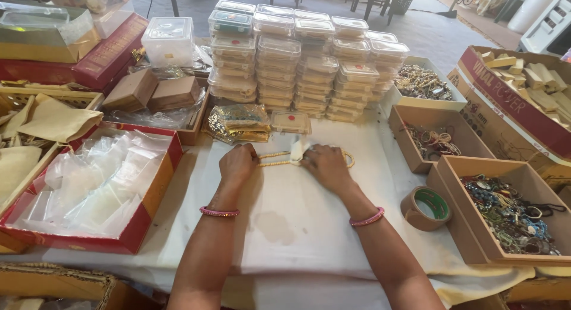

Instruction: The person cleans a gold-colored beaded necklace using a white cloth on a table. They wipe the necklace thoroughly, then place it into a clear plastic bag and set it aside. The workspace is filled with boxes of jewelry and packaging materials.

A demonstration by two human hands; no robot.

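Both the left hand (237, 162) and right hand (324, 165) close fingers on a pale beaded necklace (276, 159) lying on the white cloth (297, 221)

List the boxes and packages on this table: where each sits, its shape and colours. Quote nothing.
Clear lidded tubs: stacked at back centre, flat, rectangular.
Red tray: left, holds clear bags.
Brown boxes: back left, small, plain.
Cardboard trays: right, open, hold jewellery.
Gold packet: beyond the left hand, shiny.
Tape roll: near right, brown.

Both forearms reach forward; left hand (237, 163) curled knuckles-up, right hand (326, 165) palm-down, fingertips apparently pinching.
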